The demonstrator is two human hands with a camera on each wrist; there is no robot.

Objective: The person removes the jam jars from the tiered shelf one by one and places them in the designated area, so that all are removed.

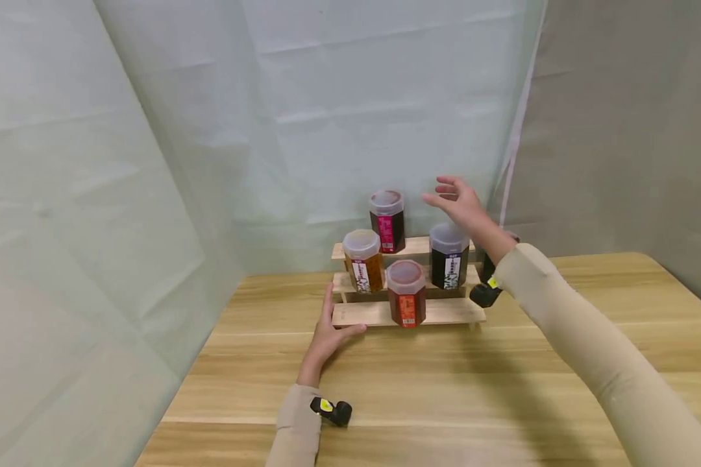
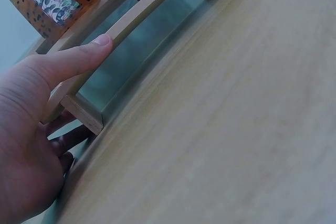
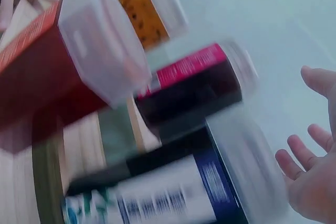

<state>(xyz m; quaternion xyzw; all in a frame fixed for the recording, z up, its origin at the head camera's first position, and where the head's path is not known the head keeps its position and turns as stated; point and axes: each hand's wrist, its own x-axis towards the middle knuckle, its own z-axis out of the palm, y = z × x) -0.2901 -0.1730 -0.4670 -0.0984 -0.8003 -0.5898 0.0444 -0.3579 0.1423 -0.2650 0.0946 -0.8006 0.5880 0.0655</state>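
My left hand (image 1: 326, 338) holds the left end of a three-tier wooden step rack (image 1: 362, 314). Its thumb lies along the front board, and in the left wrist view its fingers (image 2: 73, 139) reach round behind the front leg. In the air above the right side of the rack, my right hand (image 1: 463, 206) has its fingers loosely spread and holds nothing. Right below it stands a dark jar (image 1: 450, 263) with a white label on the middle tier. An orange-brown jar (image 1: 365, 266) shares that tier at the left.
On the top tier is a dark jar with a pink label (image 1: 387, 224). A red jar (image 1: 406, 295) stands on the lowest tier. The rack sits toward the back of a wooden table (image 1: 420, 395), with pale cloth (image 1: 350, 117) hanging behind it.
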